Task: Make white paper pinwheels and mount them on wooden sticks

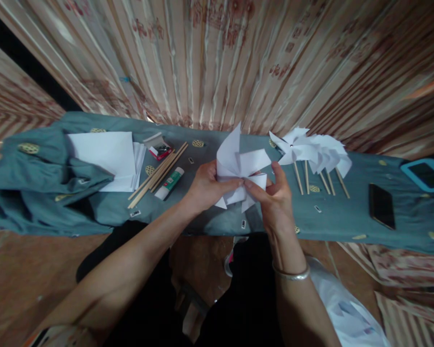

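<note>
A white paper pinwheel [231, 154] is held up over the cloth-covered table, its blades curling out from the middle. My left hand [210, 185] grips it from the left, with the thumb pressed at the centre. From the right, my right hand [275, 193] pinches it, its thumb meeting the left one near the centre; the index finger points upward. No stick shows on this pinwheel. To the right lie several finished-looking pinwheels [296, 147] on wooden sticks, overlapping in a row.
Left of my hands are wooden sticks [159, 173], a green and white glue stick [169, 183], a small red box [159, 147] of dark pins and a stack of white paper [104, 159]. A black phone [381, 206] and a blue-framed device [427, 174] lie right. A patterned curtain [217, 62] hangs behind.
</note>
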### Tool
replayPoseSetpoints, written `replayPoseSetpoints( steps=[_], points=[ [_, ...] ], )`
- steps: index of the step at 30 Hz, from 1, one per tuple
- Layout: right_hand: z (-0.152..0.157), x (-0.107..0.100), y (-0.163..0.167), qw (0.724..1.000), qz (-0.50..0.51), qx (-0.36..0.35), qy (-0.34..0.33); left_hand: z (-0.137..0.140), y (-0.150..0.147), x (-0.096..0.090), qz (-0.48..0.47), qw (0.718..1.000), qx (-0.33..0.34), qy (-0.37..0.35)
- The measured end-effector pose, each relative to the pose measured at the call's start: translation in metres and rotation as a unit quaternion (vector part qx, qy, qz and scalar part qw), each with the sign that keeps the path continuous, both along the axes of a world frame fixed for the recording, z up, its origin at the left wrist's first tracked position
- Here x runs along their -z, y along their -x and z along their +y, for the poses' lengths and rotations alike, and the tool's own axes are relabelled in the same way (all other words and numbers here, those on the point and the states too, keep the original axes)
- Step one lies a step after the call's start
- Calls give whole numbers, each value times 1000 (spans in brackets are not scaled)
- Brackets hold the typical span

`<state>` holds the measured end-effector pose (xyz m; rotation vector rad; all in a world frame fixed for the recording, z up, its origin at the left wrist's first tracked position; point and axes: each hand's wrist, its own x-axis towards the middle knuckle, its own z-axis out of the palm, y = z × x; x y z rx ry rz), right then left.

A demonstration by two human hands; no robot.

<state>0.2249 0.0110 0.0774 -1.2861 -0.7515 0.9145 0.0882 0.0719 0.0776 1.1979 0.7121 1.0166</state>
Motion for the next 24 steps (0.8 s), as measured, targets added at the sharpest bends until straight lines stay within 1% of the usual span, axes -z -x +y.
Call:
replayPoseSetpoints(
  steps=[4, 7, 13, 19, 24],
  points=[
    [-1, -8, 3, 999, 31, 4, 13, -1, -1, 0, -11, 1000, 3, 13],
    [-2, -9, 4, 999, 36, 8, 23, -1, 0, 0, -18, 1000, 6, 21],
    [-2, -8, 3, 999, 21, 10, 23, -1, 1, 1, -2, 1000, 1, 23],
    [-2, -5, 4, 1000, 7, 12, 11, -2, 1, 0, -20, 999, 0, 41],
    [-2, -5, 6, 1000, 7, 21, 13, -2, 1, 0, -18, 999, 2, 37]
  ],
)
